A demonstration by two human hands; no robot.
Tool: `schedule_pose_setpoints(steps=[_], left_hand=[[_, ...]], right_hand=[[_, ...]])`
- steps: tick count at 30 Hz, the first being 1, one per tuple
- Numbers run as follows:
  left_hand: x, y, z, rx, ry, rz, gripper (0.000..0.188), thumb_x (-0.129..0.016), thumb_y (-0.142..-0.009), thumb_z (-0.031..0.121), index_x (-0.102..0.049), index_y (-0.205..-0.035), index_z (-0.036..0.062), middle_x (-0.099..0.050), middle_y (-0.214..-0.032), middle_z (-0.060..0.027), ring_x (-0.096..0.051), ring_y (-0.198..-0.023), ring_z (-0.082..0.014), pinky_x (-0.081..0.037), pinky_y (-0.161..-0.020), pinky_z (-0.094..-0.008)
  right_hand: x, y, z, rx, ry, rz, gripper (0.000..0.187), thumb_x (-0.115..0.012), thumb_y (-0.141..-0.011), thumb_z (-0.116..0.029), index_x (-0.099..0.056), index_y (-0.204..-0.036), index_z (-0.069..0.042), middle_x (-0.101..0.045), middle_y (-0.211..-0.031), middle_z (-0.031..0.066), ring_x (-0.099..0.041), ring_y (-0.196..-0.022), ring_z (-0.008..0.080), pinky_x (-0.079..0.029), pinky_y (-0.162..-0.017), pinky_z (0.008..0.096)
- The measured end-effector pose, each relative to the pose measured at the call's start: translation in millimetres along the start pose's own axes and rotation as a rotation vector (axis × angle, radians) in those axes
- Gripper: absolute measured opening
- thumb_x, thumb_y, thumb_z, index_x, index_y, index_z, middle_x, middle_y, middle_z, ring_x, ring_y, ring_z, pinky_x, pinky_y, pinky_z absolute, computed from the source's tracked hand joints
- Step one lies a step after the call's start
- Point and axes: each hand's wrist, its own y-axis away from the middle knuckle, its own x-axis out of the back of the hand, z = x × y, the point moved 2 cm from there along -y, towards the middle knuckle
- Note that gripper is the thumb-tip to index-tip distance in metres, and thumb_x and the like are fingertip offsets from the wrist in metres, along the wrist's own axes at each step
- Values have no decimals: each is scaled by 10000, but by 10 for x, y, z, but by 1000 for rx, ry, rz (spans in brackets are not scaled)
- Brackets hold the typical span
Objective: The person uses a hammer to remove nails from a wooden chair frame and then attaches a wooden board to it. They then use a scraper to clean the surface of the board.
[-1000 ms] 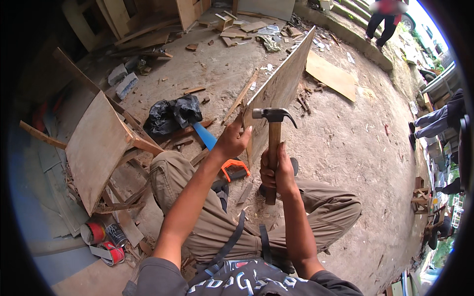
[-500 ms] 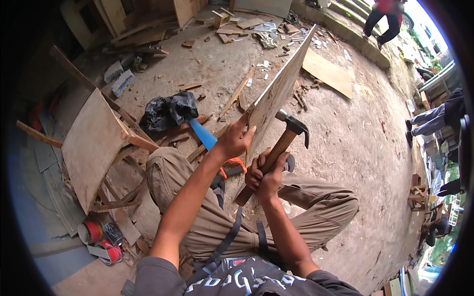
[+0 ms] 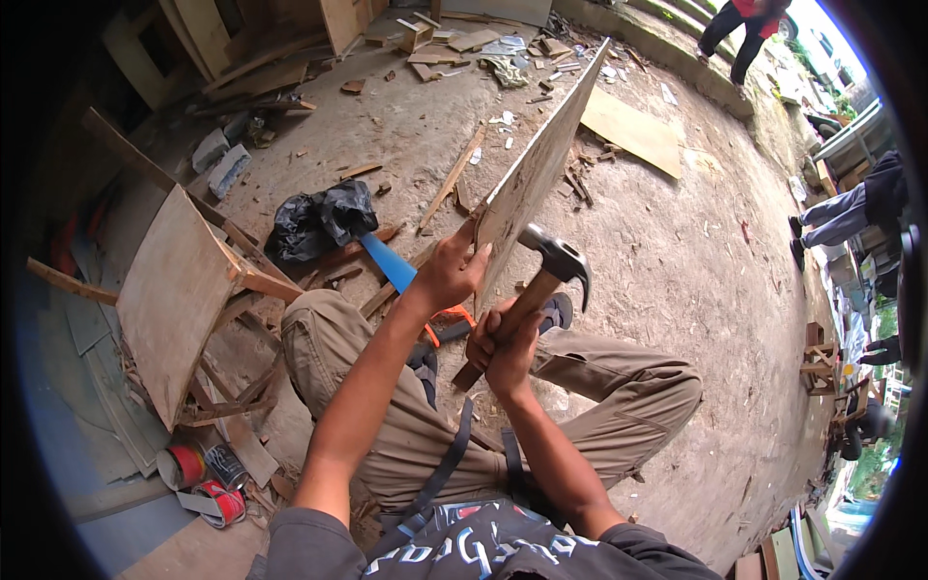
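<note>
My left hand (image 3: 450,271) grips the near end of a thin plywood board (image 3: 543,155), fingers behind it and thumb on its right side. The board stands on edge, slanting away from me to the far right. My right hand (image 3: 505,350) is wrapped round the wooden handle of a claw hammer (image 3: 527,307). Its dark head is beside the board's right face, claw pointing right; I cannot tell whether it touches. Below my left hand lies a handsaw (image 3: 389,263) with a blue blade and an orange and black handle, partly hidden by that hand and my leg.
A black plastic bag (image 3: 324,218) lies beyond my left knee. At left stands a wooden frame with a plywood panel (image 3: 174,295), near several cans (image 3: 224,505). Scrap wood (image 3: 452,179) litters the floor. Another plywood sheet (image 3: 633,131) lies farther off. People (image 3: 843,215) stand at right.
The hammer has moved a little left and nearer the board's face. My left hand keeps its hold on the board. The whole view has shifted slightly.
</note>
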Motion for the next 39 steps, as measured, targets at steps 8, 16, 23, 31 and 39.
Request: schedule_pose_setpoints(steps=[8,16,23,31,39], left_hand=[[-16,-16,-28,-36,23,13,546,-513,-877,51,-356,-1399,80,-638,-928,-254,-634,-773,-399,-484,-651,-420],[1,-5,-35,10,29,-4,539,-507,-884,62,-356,-1402,77,-641,-1001,-241,-671,-813,-322,-508,-664,-386],[53,-12,-38,1,-39,18,515,-492,-896,75,-351,-1391,42,-638,-1014,-245,-676,-817,-252,-520,-671,-369],[45,-1,-18,50,-19,-21,541,-495,-892,68,-343,-1411,65,-644,-973,-222,-641,-727,-202,-509,-628,-356],[12,-15,76,-7,-12,-15,541,-493,-896,66,-338,-1415,72,-638,-1031,-236,-670,-851,-275,-520,-675,-379]], right_hand=[[-34,-32,19,-50,102,80,614,-289,-907,-694,-412,-849,-96,-341,-538,-18,-300,-378,76,-238,-341,233],[-118,-56,-66,-9,56,90,612,-268,-910,-695,-372,-829,-97,-326,-528,-4,-279,-366,89,-224,-329,239],[67,-196,-267,-341,-8,-45,611,-240,-903,-715,-378,-816,-127,-273,-516,-20,-213,-343,83,-161,-310,229],[91,-233,-300,-255,-19,-31,615,-250,-901,-715,-391,-814,-123,-277,-507,-27,-223,-337,82,-190,-301,233],[-7,-86,-110,-184,-13,2,612,-276,-896,-716,-396,-843,-118,-306,-532,-10,-256,-360,85,-207,-316,233]])
